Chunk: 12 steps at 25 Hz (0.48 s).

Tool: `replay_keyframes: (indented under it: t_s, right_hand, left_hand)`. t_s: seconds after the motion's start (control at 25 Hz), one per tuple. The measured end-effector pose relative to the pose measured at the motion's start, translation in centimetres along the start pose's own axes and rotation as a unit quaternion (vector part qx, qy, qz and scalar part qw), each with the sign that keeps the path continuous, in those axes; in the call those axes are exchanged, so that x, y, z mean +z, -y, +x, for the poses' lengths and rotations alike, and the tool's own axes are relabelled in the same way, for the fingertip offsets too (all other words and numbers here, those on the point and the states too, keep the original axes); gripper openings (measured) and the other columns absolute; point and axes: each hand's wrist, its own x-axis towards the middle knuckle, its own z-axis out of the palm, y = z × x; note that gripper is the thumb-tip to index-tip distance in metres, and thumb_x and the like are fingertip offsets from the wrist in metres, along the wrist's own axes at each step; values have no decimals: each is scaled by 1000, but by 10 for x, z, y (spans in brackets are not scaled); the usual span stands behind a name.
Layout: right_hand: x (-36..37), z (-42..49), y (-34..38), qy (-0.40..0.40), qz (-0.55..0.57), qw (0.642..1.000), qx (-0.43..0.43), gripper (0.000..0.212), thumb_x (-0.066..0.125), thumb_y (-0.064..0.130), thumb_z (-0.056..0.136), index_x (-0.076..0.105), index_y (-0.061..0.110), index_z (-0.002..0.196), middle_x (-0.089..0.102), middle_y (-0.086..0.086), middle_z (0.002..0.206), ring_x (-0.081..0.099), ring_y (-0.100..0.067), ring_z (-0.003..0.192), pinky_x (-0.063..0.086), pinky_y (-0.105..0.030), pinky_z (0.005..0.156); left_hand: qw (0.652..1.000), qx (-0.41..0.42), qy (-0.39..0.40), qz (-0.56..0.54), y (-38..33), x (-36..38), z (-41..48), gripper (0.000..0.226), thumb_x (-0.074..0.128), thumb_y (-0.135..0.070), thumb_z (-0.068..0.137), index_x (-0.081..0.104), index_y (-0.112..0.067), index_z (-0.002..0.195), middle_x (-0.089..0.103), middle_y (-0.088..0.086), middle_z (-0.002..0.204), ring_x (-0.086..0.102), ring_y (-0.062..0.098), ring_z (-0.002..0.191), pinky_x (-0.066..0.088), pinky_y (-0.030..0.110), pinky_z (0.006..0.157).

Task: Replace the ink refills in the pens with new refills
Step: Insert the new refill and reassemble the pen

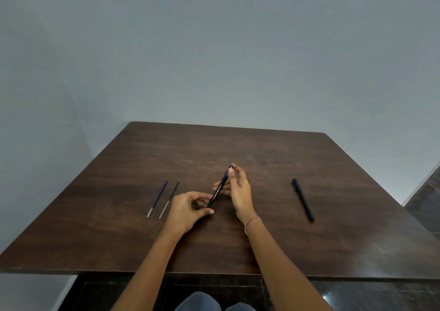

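A black pen with a blue cap end (217,191) is held slantwise just above the middle of the brown table (238,148). My left hand (188,209) pinches its near, lower end. My right hand (238,189) grips its far end by the blue tip. A blue refill (157,197) and a black refill (169,198) lie side by side to the left of my hands. A second black pen (303,200) lies capped on the table to the right.
A plain grey wall rises behind the table. A dark tiled floor (426,206) shows at the right and below the near table edge. My knees (202,302) sit under the front edge.
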Motion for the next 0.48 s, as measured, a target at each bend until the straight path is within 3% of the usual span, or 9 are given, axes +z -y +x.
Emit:
replay_keyframes:
  t_s: [0.48]
  right_hand:
    - [1,2,1,-5,-9,1000,2,26,41,40,100,44,30,124,72,-7,73,72,-15,64,56,-22,59]
  left_hand:
    - [1000,11,2,24,-4,-1,-1,47,87,-13,60,70,-25,103,69,-9,85,65,0,76,53,14,73]
